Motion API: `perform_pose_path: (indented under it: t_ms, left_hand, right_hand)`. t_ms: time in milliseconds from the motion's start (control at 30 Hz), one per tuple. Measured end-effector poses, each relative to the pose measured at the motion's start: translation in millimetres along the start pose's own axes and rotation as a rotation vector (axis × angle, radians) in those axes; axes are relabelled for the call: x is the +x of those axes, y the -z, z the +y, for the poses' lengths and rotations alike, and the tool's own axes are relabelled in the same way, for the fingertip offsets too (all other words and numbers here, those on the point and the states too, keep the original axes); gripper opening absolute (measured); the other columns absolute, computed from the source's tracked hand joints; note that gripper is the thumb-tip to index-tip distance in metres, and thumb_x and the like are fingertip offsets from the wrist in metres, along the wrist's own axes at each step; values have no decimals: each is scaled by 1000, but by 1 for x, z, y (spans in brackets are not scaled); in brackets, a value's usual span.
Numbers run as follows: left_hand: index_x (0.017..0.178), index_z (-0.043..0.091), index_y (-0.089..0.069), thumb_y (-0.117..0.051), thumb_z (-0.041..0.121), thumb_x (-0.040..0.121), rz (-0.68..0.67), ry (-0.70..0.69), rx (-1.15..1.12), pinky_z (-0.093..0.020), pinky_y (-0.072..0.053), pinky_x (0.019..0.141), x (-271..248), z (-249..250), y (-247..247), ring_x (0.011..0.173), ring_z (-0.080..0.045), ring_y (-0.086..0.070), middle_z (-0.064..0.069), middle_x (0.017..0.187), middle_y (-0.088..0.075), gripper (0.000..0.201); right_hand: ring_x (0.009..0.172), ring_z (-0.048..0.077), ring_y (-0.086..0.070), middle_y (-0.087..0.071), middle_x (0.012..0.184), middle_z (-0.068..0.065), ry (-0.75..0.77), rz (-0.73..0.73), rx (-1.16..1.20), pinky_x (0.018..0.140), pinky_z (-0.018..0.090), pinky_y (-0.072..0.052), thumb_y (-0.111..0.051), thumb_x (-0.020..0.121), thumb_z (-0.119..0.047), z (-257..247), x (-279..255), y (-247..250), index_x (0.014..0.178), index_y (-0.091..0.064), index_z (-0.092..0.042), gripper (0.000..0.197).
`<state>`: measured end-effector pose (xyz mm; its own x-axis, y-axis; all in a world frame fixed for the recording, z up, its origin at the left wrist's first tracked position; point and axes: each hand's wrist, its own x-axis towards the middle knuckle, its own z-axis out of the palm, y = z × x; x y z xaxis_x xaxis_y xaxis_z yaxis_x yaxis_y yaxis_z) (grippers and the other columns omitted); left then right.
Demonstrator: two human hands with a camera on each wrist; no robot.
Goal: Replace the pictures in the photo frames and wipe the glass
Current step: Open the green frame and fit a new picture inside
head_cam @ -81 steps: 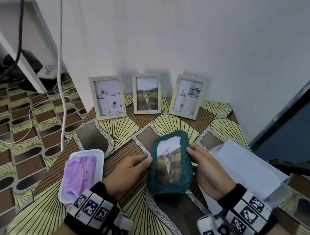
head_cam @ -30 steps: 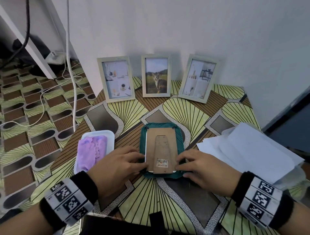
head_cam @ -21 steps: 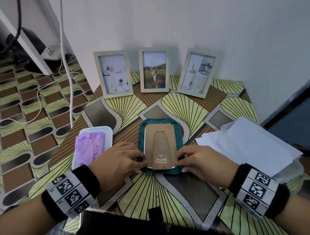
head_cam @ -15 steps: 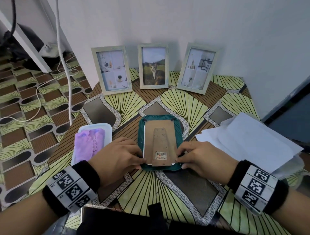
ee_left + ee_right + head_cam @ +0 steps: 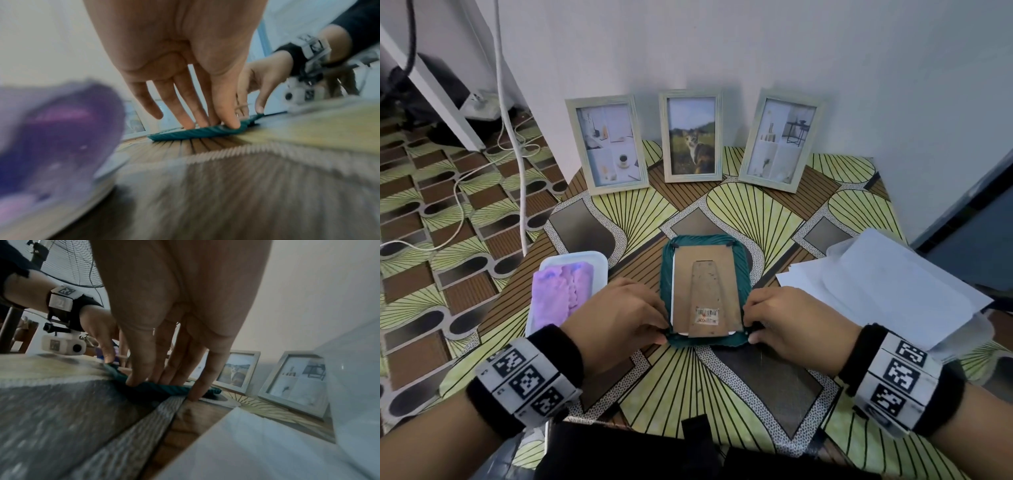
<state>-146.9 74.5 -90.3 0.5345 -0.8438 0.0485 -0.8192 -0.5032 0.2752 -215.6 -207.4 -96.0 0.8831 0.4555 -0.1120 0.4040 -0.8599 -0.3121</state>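
A teal photo frame (image 5: 667, 274) lies face down on the table, its brown backing board (image 5: 705, 274) and folded stand facing up. My left hand (image 5: 658, 327) has its fingertips on the frame's lower left corner. My right hand (image 5: 751, 325) touches the lower right corner. In the left wrist view the left fingers (image 5: 205, 121) are nearly straight and press down on the teal rim (image 5: 185, 133). In the right wrist view the right fingers (image 5: 141, 378) also press down on the frame (image 5: 170, 390), and the little finger touches the table.
Three pale frames stand against the wall: left (image 5: 607, 144), middle with a cat picture (image 5: 691, 135), right (image 5: 779, 138). A white tray (image 5: 577, 256) holding a purple cloth (image 5: 561, 291) lies to the left. White paper sheets (image 5: 876, 284) lie to the right. Cables (image 5: 517, 171) hang past the table's left edge.
The teal frame, held picture side up 2.7 s ago, now lies face down on the table. Over the last second both hands stayed at its lower corners.
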Motion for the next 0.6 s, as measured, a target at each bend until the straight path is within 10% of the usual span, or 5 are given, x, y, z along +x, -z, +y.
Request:
perform_pose_path:
  t_ms: [267,433,600]
  left_hand:
    - [116,29,-70,-72,29,86,334,414,-346,-33,-55,86,37,-13,30,92,-4,-64,12,98,-69,30]
    - [131,24,-55,-66,38,90,163,733,-436,-35,-51,93,86,-38,27,100,-16,-61,0,112,-61,45]
    - [124,20,-61,-73,33,86,26,766,-436,-32,-49,90,110,-55,14,97,-18,-63,-1,101,-68,42]
  right_hand:
    - [82,-2,-61,-68,88,-15,-212,387,341,75,16,-50,-66,90,-25,13,35,28,97,-74,-25,11]
    - [99,10,-57,-62,117,-4,-413,324,319,89,27,-47,-60,95,-27,29,80,28,127,-61,-21,33]
    - [102,17,-59,-63,123,2,-483,242,296,89,27,-46,-59,96,-26,39,101,15,129,-60,-16,34]
